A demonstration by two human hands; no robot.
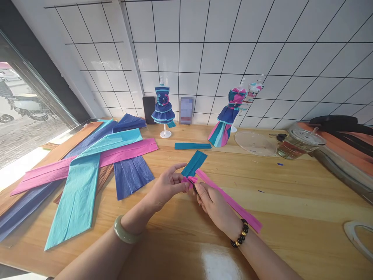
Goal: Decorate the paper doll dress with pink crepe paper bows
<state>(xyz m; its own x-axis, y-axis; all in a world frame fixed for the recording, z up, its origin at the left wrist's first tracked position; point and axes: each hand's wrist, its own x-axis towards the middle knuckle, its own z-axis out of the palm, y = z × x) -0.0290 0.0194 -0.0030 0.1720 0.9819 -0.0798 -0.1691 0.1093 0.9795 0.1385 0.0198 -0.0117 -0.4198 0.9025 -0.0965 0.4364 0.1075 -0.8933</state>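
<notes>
Ppr strips [244, 214] matt & crinkly, wood tbl [171, 241] smooth w/ gloss.

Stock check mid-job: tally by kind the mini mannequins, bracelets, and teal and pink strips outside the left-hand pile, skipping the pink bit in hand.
Mini mannequins: 3
Bracelets: 2
Teal strips: 2
Pink strip: 1
Total: 8

Left hand [168, 187]; right hand [214, 204]; both pinched

The small paper piece [192, 179] and long strip [237, 207] are bright pink. The short-skirted dress [163, 115] is navy with light-blue bands. Black lines grid the white wall tiles [194, 23].
</notes>
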